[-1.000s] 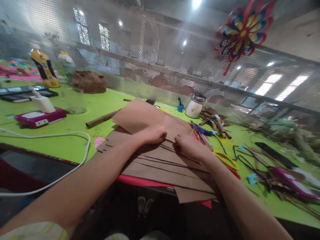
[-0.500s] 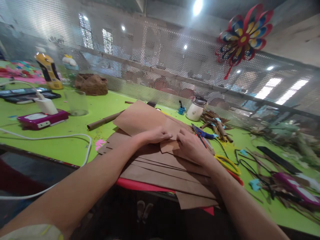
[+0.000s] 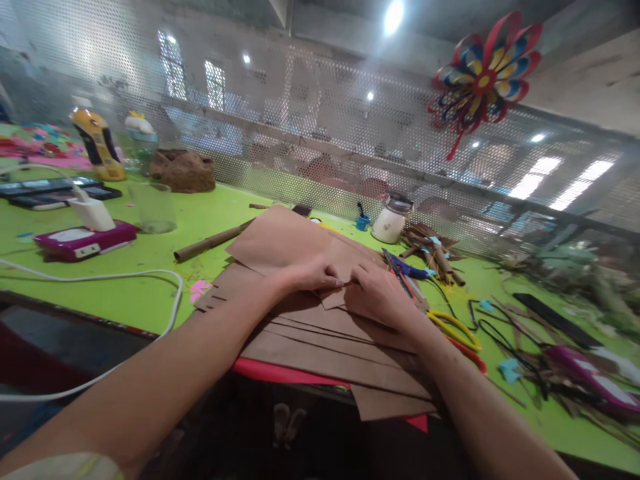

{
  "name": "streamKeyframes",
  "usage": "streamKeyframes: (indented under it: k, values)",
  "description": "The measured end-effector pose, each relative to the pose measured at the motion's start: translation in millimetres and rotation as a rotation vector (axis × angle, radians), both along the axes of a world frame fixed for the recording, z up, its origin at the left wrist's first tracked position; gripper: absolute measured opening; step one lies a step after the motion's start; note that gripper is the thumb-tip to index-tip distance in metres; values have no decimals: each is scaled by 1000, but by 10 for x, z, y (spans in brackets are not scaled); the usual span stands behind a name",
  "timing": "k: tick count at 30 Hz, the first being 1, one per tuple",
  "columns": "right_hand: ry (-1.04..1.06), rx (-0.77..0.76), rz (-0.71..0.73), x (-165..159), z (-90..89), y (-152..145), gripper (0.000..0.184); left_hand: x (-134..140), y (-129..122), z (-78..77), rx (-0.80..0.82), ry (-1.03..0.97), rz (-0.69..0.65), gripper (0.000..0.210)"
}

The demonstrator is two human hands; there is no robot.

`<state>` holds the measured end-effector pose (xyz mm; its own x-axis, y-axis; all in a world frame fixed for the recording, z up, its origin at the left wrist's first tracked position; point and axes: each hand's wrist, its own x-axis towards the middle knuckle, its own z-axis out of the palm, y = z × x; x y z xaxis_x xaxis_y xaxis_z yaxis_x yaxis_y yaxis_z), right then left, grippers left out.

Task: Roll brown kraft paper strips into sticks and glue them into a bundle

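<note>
Several sheets of brown kraft paper (image 3: 310, 340) lie stacked at the table's near edge, some with dark slits or gaps between them. Over the pile, my left hand (image 3: 317, 275) is closed, thumb and fingertips pinched at the edge of a small piece of brown paper (image 3: 333, 300). Just to its right, my right hand (image 3: 373, 288) is pinched on the same piece, its fingertips nearly meeting the left ones. The fingers partly hide that piece. Behind the hands, a larger sheet of brown paper (image 3: 275, 237) lies on top of the pile.
Right of the pile lie yellow-and-red-handled tools (image 3: 457, 330), a blue-handled tool (image 3: 413, 269) and black cords. A white jar (image 3: 390, 223) stands at the back. On the left are a brown paper tube (image 3: 213, 241), clear cup (image 3: 153, 210), purple power strip (image 3: 85, 239) and white cable (image 3: 125, 272).
The fingertips of both hands have shifted slightly downward and closer together, and the small paper piece has tilted between them. Everything else stays in place.
</note>
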<state>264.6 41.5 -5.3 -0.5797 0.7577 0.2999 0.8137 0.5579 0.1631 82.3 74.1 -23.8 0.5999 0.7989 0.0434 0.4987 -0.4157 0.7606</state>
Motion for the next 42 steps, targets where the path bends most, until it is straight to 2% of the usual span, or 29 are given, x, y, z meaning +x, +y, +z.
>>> streamKeyframes:
  k: [3,5,11,15,18,21,25,30,33,36,42]
  values:
    - [133,-73,36,44,13,42,12,-10,-31,54,9,31,-25,44]
    - [246,-140,65,97,-10,108,13,-17,-60,94,3,52,4,43]
    - [544,-375,81,258,-73,280,33,-15,-99,155,24,94,59,42]
    - [598,-468,103,237,-16,242,27,-11,-54,93,46,75,76,40]
    - [548,-482,69,186,-8,210,28,-11,-27,42,30,31,70,40]
    - [533,-476,22,167,-43,218,31,-10,-43,52,22,18,64,40]
    - [682,-517,63,196,-104,259,27,-10,-86,113,4,4,42,38]
    - [932,-727,88,241,-183,290,28,-14,-70,108,-6,-36,79,35]
    - [988,-805,87,251,-194,284,30,-10,-57,94,2,-54,98,33]
    - [951,-779,90,245,-164,267,32,0,-65,91,-6,-68,106,31]
    - [755,-612,125,192,-111,246,31,30,-91,94,2,-47,97,30]
